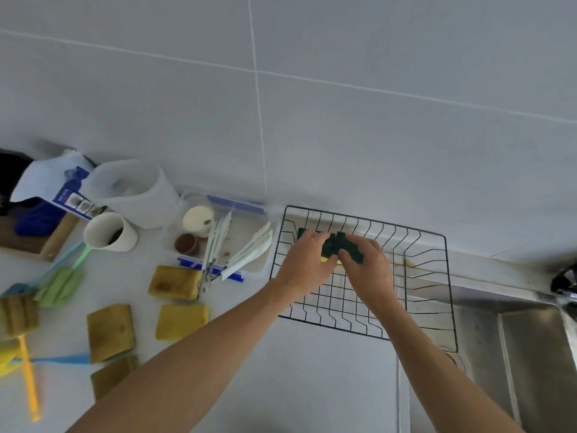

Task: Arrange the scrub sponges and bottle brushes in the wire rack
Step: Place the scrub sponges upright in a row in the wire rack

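So the rack sits on the table right against the wall, with the sink just to its right. Both hands are inside the rack at its back left corner: left hand, right hand, sponges between them. Left of the rack is a tray with tongs, then cups. In front of those, loose sponges and, far left, brushes.
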